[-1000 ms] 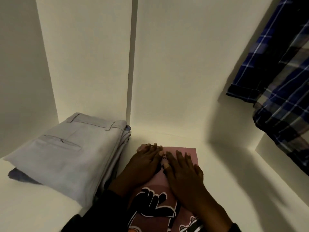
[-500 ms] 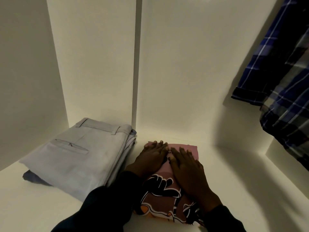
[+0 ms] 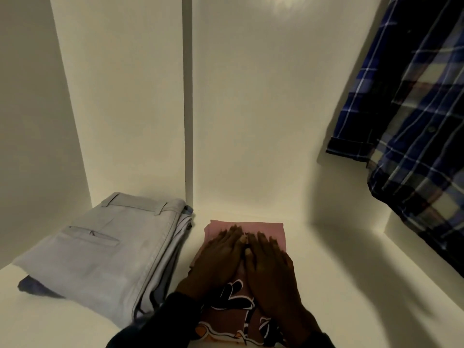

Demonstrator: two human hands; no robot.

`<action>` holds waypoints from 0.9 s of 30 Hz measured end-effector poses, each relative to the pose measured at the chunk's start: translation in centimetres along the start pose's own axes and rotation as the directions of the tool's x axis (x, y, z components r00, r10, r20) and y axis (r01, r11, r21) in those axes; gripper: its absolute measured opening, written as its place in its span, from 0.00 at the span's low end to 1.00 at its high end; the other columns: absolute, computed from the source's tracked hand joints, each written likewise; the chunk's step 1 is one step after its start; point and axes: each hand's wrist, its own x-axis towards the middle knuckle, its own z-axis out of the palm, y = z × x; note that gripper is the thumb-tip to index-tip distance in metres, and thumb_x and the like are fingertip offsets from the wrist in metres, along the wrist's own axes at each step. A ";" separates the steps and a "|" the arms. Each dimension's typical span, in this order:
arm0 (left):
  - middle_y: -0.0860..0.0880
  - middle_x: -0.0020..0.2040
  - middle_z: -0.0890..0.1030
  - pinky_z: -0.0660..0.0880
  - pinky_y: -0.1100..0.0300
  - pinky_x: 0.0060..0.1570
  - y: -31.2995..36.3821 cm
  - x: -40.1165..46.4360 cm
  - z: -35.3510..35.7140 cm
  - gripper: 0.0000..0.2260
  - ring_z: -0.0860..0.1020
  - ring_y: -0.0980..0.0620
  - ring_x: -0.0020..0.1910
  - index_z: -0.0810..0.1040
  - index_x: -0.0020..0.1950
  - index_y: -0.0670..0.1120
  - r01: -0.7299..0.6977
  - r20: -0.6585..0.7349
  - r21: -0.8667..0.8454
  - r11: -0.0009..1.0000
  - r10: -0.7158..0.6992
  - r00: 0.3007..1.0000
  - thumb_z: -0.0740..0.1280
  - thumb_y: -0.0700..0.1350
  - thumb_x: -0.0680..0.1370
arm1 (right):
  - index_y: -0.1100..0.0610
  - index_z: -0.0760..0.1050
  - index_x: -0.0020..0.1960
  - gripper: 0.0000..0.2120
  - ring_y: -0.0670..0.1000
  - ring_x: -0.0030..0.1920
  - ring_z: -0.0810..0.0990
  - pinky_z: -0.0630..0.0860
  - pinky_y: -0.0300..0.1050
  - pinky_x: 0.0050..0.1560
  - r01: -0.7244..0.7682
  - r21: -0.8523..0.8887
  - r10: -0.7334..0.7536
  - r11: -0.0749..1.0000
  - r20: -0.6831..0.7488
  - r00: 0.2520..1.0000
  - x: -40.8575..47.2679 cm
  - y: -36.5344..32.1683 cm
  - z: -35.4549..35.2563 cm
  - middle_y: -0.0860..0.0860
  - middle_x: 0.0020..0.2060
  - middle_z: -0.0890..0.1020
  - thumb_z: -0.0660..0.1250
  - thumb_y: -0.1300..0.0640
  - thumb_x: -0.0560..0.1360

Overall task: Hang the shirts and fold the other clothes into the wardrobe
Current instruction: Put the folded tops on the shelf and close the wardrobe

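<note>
A folded pink garment [image 3: 266, 228] with a black, white and orange print lies on the white wardrobe shelf [image 3: 351, 285]. My left hand [image 3: 218, 259] and my right hand [image 3: 271, 270] rest flat on top of it, side by side, fingers pointing toward the back wall. Both palms press the cloth; neither grips it. To the left sits a stack of folded clothes with light grey trousers [image 3: 105, 249] on top and a dark blue piece underneath. A blue plaid shirt [image 3: 411, 126] hangs at the upper right.
White wardrobe walls close in the shelf at the back and the left, with a vertical seam [image 3: 187, 101] in the back panel. A raised white ledge [image 3: 424, 247] runs under the plaid shirt on the right.
The pink garment and both hands have slid further back on the shelf, away from me. More of its printed front part shows now. The grey stack has stayed put.
</note>
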 end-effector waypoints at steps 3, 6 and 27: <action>0.52 0.82 0.49 0.45 0.56 0.78 0.2 0.0 0.1 0.23 0.46 0.53 0.81 0.49 0.82 0.52 0.009 -0.018 -0.061 0.998 -0.010 1.000 0.44 0.54 0.86 | 0.45 0.49 0.81 0.50 0.50 0.80 0.45 0.45 0.50 0.78 0.001 0.019 -0.001 1.000 -0.003 1.000 0.3 0.2 0.1 0.46 0.81 0.50 0.21 0.36 0.62; 0.51 0.82 0.54 0.50 0.52 0.79 0.8 -0.8 -0.3 0.23 0.52 0.52 0.81 0.54 0.81 0.52 0.016 -0.068 -0.083 0.996 -0.022 0.997 0.46 0.55 0.86 | 0.46 0.50 0.81 0.55 0.51 0.80 0.47 0.46 0.52 0.78 0.008 0.000 -0.008 1.000 0.023 1.000 0.0 0.1 -0.2 0.47 0.81 0.51 0.17 0.29 0.60; 0.54 0.52 0.84 0.74 0.59 0.49 5.4 -20.4 2.4 0.19 0.79 0.54 0.50 0.79 0.65 0.52 0.062 -0.705 -0.170 0.984 -0.165 0.690 0.54 0.55 0.82 | 0.57 0.83 0.48 0.12 0.57 0.38 0.83 0.76 0.51 0.43 0.257 0.076 -0.181 0.963 -0.524 0.832 -14.5 2.8 -4.6 0.53 0.38 0.85 0.80 0.64 0.66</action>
